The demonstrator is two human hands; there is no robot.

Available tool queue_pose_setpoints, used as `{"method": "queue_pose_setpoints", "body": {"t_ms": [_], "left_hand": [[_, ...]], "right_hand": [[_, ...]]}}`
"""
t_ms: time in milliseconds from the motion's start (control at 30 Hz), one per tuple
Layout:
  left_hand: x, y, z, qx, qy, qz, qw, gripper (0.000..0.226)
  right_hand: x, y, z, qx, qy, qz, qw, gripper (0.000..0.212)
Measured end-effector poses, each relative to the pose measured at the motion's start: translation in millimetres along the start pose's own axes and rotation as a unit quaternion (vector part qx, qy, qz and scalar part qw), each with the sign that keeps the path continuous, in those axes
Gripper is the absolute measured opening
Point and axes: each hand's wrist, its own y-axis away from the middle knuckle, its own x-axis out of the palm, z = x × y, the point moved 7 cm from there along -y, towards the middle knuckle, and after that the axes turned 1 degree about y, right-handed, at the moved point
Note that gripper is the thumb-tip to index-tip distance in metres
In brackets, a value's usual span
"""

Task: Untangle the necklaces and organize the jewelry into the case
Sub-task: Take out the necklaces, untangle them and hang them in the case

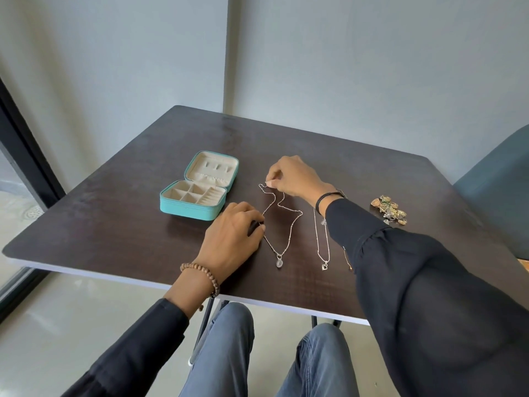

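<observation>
Case open on the left, earrings right; my right hand pinches the necklace's far loop, my left hand its side.

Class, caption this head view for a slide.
Left hand and right hand pinch a necklace beside the open teal case.

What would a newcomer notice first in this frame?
Both hands hold a silver necklace at the middle of the table: the right hand pinches its top, the left hand its left side. An open teal case sits to the left, compartments empty; a gold jewelry pile lies far right.
</observation>
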Motion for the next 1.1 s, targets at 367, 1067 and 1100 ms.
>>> {"method": "queue_pose_setpoints", "body": {"t_ms": [367, 1067, 1100], "left_hand": [[2, -1, -1, -0.015, 0.002, 0.023, 1.000, 0.023], [31, -6, -27, -0.154, 0.478, 0.084, 0.861, 0.018], [31, -1, -26, -0.158, 0.479, 0.080, 0.860, 0.017]], "right_hand": [[3, 11, 9, -0.038, 0.040, 0.039, 0.998, 0.013], [-136, 63, 8, -0.017, -0.395, -0.098, 0.913, 0.011], [-141, 62, 6, -0.009, -0.385, -0.109, 0.916, 0.010]]}}
